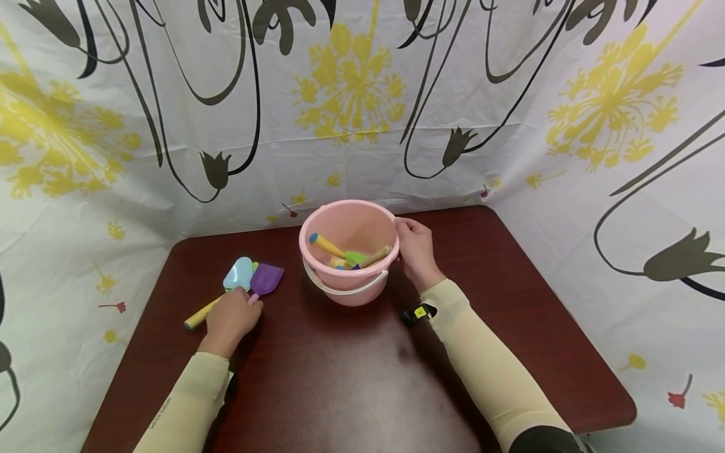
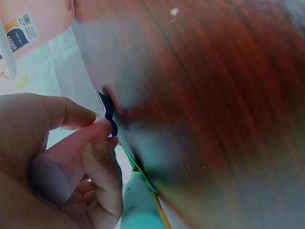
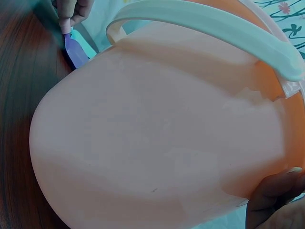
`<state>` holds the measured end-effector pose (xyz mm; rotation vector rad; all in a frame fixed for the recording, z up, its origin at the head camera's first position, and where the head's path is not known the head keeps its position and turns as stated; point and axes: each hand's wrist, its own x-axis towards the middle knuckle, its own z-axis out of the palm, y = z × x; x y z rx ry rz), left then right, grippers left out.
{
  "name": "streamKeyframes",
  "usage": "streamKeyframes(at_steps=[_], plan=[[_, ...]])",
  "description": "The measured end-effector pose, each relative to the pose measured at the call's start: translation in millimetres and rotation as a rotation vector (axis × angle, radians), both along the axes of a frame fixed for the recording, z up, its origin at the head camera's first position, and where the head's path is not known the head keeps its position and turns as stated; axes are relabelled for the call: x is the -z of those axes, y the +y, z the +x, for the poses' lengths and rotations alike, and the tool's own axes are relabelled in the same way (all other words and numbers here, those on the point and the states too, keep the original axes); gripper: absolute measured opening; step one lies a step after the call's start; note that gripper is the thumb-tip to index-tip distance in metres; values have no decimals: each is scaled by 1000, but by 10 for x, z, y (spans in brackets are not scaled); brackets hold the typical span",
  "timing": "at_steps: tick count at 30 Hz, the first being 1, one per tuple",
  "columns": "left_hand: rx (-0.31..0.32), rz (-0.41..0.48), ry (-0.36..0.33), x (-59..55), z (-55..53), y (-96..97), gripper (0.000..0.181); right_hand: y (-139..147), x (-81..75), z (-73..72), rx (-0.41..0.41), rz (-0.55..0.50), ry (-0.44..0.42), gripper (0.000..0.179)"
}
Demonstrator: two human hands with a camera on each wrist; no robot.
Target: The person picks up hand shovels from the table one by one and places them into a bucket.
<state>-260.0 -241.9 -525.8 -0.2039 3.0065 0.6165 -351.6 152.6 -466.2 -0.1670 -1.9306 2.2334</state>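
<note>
My left hand [image 1: 231, 318] pinches the pink handle [image 2: 76, 150] of a purple toy shovel [image 1: 267, 279] at the left of the table. Beside and partly under it lie a light blue toy shovel [image 1: 240, 273] and a bit of green [image 1: 255, 266]; a yellow handle [image 1: 202, 313] sticks out past the hand. With fingers and thumb, my right hand [image 1: 416, 248] grips the rim of a pink bucket [image 1: 357, 298]. Inside the bucket are several toys, among them a yellow handle with a blue end [image 1: 327, 245], a green piece [image 1: 355, 257] and a tan handle [image 1: 376, 256].
The bucket's white carrying handle [image 1: 345, 292] hangs down its near side. A dark red-brown table [image 1: 340, 377] bears everything. Patterned white sheeting [image 1: 362, 170] hangs close behind the table and along both sides.
</note>
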Motion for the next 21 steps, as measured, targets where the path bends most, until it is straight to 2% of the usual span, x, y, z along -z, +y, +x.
streamKeyframes(at_steps=[6, 12, 16, 21], plan=[[5, 13, 32, 4, 6, -7, 33, 1, 2, -4, 3, 3, -2, 29], [-6, 89, 109, -30, 56, -36, 31, -3, 0, 0, 4, -2, 2, 29], [-11, 132, 157, -103, 92, -76, 32, 0, -1, -2, 0, 2, -1, 29], [-14, 144, 223, -269, 132, -122, 35, 0, -2, -6, -3, -1, 1, 29]])
